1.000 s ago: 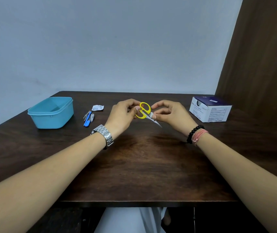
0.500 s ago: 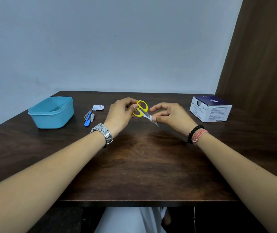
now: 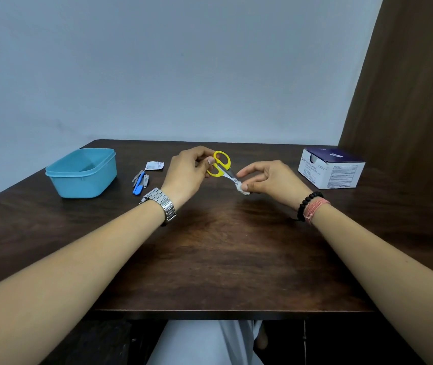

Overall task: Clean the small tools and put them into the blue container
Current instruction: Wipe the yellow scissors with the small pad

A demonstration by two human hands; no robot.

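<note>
L hand: your left hand grips the yellow scissors by the handle loops, thumb and fingers curled round them, blades pointing down and away toward the R hand.
R hand: your right hand pinches a small white wipe between thumb and forefinger, closed round the blade tips; the other fingers are spread loose above.
Change: vs. 1 s ago the wipe sat up near the pivot, close to the handles. It has now slid out along the blades to the tips, and the R hand has dropped lower and further from the L hand. The L hand has barely moved.
Meaning: one wipe stroke along the blades is about finished. Judgement only: the scissors are near clean, pending any repeat pass.
Scissors pos.: held in the air between both hands, above the table, not in the container.
Blue container: well out to the left of the L hand. The inside looks empty, but the near wall hides part of the floor, so not certain.
Other tools: blue-handled tool and small metal clippers lie just beyond the L wrist, between it and the container; not yet cleaned, by the look.
Wrapper: torn sachet just beyond those tools.
Box: wipe box, well to the right of the R hand.
</note>
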